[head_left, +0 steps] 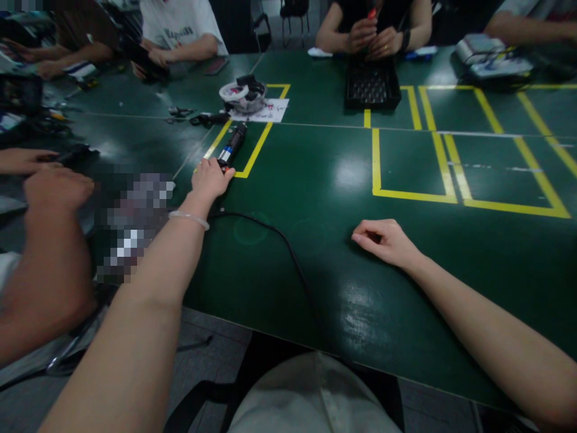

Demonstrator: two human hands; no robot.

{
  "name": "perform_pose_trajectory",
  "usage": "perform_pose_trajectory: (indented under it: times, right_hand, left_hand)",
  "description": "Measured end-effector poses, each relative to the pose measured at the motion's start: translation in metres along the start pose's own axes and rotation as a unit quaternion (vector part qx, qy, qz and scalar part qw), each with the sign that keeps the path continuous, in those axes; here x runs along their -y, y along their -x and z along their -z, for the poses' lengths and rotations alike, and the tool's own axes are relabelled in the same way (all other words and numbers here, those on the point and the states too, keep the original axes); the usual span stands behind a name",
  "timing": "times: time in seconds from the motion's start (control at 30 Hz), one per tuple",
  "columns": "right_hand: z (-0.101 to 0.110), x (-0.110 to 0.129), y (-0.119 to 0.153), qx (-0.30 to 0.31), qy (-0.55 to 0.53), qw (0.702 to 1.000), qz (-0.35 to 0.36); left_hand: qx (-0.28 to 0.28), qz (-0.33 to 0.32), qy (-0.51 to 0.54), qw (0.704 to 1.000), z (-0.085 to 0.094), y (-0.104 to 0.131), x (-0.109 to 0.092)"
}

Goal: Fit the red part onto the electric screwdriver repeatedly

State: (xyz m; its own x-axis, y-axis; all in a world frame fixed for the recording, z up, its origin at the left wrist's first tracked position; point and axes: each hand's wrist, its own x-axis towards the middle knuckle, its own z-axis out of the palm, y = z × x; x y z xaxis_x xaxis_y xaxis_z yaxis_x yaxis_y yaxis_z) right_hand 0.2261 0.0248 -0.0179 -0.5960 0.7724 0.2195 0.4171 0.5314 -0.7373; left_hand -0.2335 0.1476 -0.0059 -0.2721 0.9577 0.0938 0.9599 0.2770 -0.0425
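My left hand (211,175) reaches forward over the near end of a black cylindrical tool (233,145) with a blue and white band, its fingers wrapped round that end. The tool lies within a yellow tape outline on the green table (315,162). A black cable (288,243) runs from beneath my left wrist toward the table's front edge. On the right, my right hand (381,239) rests on the table with its fingers curled; I see nothing in it.
Behind the tool, a clear bag with a white roll (246,96) sits on a paper sheet (276,110). A black tray (372,87) stands at the far side, before a person's hands. Another person's arm (54,240) is at the left. Electronic devices (491,57) lie far right.
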Motion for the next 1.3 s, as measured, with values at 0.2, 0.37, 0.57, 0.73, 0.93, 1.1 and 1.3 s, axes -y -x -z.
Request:
perform_pose_trajectory:
  times: [0.2, 0.37, 0.57, 0.73, 0.93, 1.1, 1.3]
  right_hand:
    - [-0.001, 0.001, 0.0, 0.002, 0.008, 1.0, 0.005]
    - [-0.001, 0.0, -0.001, 0.005, 0.008, 1.0, 0.007]
    - [-0.003, -0.002, -0.001, 0.004, 0.004, 1.0, 0.005]
    - [-0.003, -0.002, -0.002, 0.009, 0.006, 1.0, 0.0]
    - [-0.003, -0.001, -0.002, 0.01, 0.007, 1.0, -0.002]
    - [-0.003, 0.0, -0.002, 0.009, 0.002, 1.0, -0.006]
    - [-0.005, -0.003, -0.002, 0.001, -0.004, 1.0, -0.001]
  left_hand:
    - [-0.004, -0.015, 0.006, 1.0, 0.0, 0.002, 0.003]
    - [-0.008, 0.011, 0.004, 1.0, -0.001, 0.001, 0.001]
    - [-0.037, 0.04, 0.049, 0.997, -0.004, 0.006, -0.007]
    - [-0.041, 0.057, 0.094, 0.993, -0.003, 0.014, -0.015]
    - [-0.036, 0.031, 0.098, 0.994, 0.004, 0.04, -0.034]
    - [-0.026, -0.026, 0.074, 0.997, 0.014, 0.075, -0.062]
    - [-0.004, -0.119, 0.039, 0.992, 0.026, 0.119, -0.106]
